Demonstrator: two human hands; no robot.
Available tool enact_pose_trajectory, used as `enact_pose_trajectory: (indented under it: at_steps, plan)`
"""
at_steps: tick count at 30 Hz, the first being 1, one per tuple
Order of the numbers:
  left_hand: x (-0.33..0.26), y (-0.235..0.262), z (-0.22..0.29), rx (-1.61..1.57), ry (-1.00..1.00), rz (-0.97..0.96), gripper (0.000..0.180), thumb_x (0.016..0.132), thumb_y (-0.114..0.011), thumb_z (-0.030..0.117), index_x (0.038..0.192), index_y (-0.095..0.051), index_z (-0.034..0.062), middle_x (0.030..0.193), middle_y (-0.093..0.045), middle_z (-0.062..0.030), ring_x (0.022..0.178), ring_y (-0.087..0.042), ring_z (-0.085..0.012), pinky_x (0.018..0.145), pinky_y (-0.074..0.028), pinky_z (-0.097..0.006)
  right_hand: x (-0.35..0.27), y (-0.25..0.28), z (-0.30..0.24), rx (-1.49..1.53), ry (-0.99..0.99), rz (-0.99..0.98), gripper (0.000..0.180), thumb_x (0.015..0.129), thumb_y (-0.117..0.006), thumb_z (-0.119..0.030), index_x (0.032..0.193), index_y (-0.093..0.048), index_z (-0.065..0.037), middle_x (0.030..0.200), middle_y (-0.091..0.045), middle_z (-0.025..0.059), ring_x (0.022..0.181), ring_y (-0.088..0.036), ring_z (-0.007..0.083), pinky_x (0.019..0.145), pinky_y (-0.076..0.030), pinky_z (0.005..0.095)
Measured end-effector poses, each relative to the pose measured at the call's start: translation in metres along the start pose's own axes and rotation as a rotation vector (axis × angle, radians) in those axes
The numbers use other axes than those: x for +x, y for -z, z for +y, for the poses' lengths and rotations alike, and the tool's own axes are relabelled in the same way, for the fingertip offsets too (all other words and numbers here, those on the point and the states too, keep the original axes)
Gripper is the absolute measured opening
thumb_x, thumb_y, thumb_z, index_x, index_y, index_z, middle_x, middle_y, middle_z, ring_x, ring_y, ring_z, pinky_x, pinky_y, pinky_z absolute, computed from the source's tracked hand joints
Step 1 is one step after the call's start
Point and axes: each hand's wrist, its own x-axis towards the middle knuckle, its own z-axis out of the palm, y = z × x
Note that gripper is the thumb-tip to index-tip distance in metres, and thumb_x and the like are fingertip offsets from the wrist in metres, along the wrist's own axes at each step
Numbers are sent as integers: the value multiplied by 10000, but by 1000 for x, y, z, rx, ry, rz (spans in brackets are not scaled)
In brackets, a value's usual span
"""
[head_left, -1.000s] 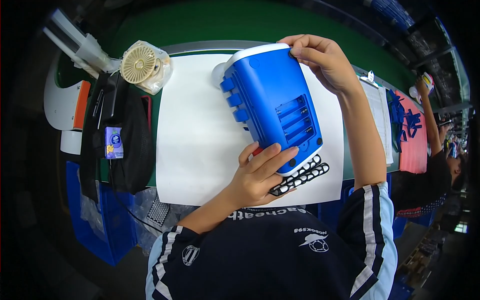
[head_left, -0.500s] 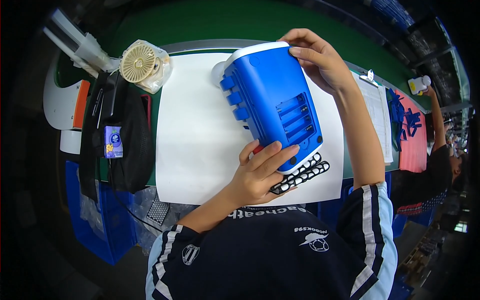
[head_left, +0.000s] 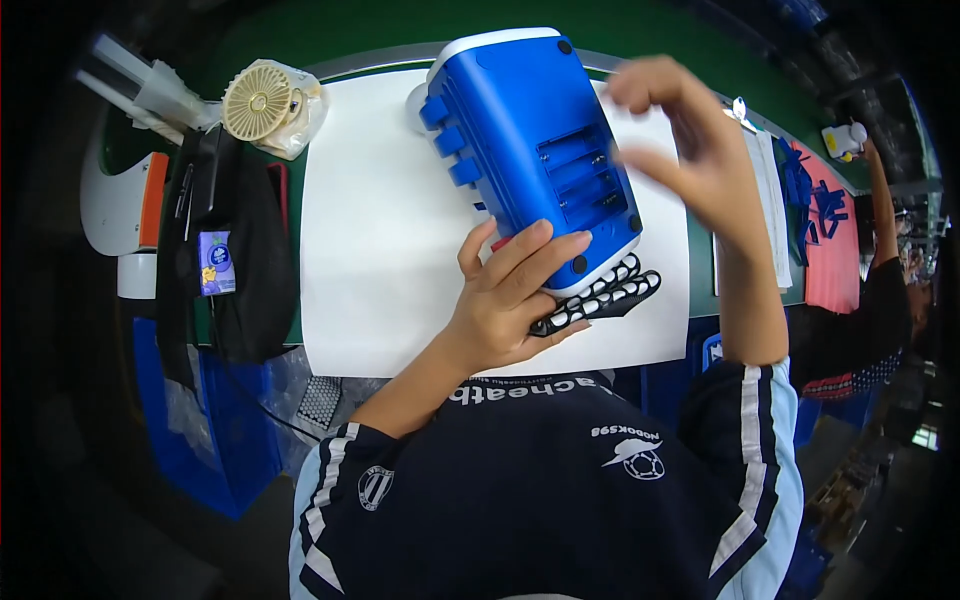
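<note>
My left hand point(head_left: 512, 288) grips a blue plastic battery-powered device point(head_left: 510, 115) by its near end, fingers lying on its face and thumb below. A white rim runs round the casing, black round feet sit at its corners, and blue tabs stick out along its left side. Its battery compartment point(head_left: 582, 178) faces up without a lid, showing several slots with metal contacts. Black strips with white ovals point(head_left: 628, 287) show beneath the near end. Blurred by motion, my right hand point(head_left: 690, 145) is off the device, to its right, fingers curved and apart from the thumb.
A white sheet point(head_left: 370, 250) covers the table below the device. To the left are a bagged cream fan point(head_left: 262, 100), a black bag point(head_left: 255, 290) and a purple packet point(head_left: 216, 262). Blue parts point(head_left: 825, 210) lie on pink material at right, near a co-worker's arm point(head_left: 883, 205).
My right hand has let go of the device's far corner and moved right and nearer. The device, still in my left hand, appears slightly higher in view.
</note>
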Motion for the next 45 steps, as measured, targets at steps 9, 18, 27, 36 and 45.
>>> enact_pose_trajectory:
  at_steps: [9,18,27,36,45]
  plan:
    - [5,2,4,-54,50,-25,348,698,-638,384,595,-629,52,1237,-472,-10,1216,-297,-175,963,-124,-422,-71,-16,-52,9,-57,-242,235,619,-693,-72,778,-521,-57,814,-546,64,796,-534,222,719,-399,319]
    - [7,3,5,-13,67,-46,370,721,-617,394,608,-633,42,1243,-464,-9,1209,-301,-175,958,-126,-415,-76,-25,-55,-269,105,-126,229,604,-663,-30,796,-538,-44,811,-559,59,741,-536,211,645,-386,311]
    - [6,4,6,-34,64,-47,327,706,-643,349,585,-621,46,1255,-454,-9,1222,-289,-177,975,-113,-409,-60,-7,-57,65,20,-182,170,638,-662,-33,751,-535,-37,830,-552,93,838,-536,241,713,-422,330]
    - [5,1,6,-29,61,-39,312,697,-653,338,554,-626,62,1253,-455,4,1218,-293,-169,981,-107,-421,54,-18,21,65,-27,18,221,739,-609,-316,758,-632,-98,1030,-592,93,949,-556,263,801,-465,362]
    - [2,3,4,-49,54,-64,283,706,-655,332,567,-628,87,1280,-436,22,1242,-264,-134,992,-98,-420,74,-38,29,210,-182,-38,460,681,-625,-479,914,-654,-83,919,-622,114,798,-606,281,713,-502,347]
